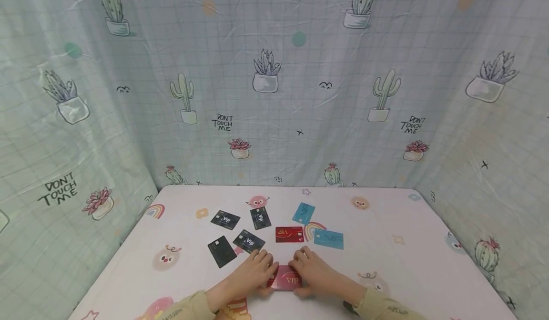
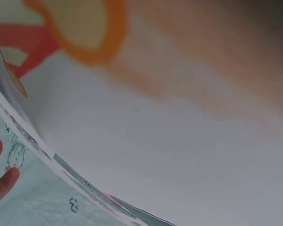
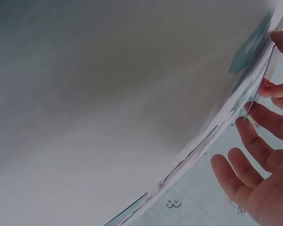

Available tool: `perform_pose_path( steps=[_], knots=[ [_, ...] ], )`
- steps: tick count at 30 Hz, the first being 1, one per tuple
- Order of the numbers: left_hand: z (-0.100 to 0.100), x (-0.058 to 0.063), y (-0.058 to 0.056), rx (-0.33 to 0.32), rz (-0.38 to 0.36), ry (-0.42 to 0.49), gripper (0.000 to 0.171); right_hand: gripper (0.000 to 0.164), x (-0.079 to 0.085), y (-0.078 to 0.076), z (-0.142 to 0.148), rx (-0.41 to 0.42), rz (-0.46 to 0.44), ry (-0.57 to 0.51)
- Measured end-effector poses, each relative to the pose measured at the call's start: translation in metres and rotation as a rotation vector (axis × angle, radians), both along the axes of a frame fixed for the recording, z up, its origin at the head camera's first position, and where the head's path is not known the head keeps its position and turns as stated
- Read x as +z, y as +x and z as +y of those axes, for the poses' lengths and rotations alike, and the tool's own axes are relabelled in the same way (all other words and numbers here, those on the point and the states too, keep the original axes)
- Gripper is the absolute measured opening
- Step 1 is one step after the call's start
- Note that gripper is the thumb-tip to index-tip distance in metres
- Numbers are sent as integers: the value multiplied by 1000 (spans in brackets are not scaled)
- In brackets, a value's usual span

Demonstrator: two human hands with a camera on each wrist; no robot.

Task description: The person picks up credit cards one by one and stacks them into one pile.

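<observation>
A glossy red VIP card [image 1: 286, 278] is held between the two hands near the front of the table. My left hand [image 1: 256, 268] pinches its left end; the right hand [image 1: 316, 273] pinches the right end, thumb at the near edge. In the right wrist view the card [image 3: 260, 84] shows edge-on as a thin line between fingertips. Only a few left-hand fingers [image 2: 4, 183] enter the left wrist view. Just beyond the hands lies another red VIP card [image 1: 289, 234]. A black VIP card [image 1: 249, 241] lies close to the left fingers.
More black cards [image 1: 225, 220] [image 1: 260, 218] [image 1: 222, 252] lie flat to the left. Two blue cards [image 1: 304, 213] [image 1: 329, 239] lie to the right. The white patterned table [image 1: 407, 272] is enclosed by a cactus-print curtain [image 1: 300, 105].
</observation>
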State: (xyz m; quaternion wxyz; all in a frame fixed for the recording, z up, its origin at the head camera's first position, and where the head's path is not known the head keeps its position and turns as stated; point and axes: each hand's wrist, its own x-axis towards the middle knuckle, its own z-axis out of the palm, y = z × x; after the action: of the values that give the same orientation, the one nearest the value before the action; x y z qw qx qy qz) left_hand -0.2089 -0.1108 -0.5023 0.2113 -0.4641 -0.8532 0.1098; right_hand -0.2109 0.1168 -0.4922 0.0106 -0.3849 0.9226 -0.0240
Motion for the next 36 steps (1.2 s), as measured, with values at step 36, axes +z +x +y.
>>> perform_pose_path(
  steps=[36],
  knots=[
    [3,3,9,70,-78,80,52,57,10,8,9,-27,150,-44]
  ],
)
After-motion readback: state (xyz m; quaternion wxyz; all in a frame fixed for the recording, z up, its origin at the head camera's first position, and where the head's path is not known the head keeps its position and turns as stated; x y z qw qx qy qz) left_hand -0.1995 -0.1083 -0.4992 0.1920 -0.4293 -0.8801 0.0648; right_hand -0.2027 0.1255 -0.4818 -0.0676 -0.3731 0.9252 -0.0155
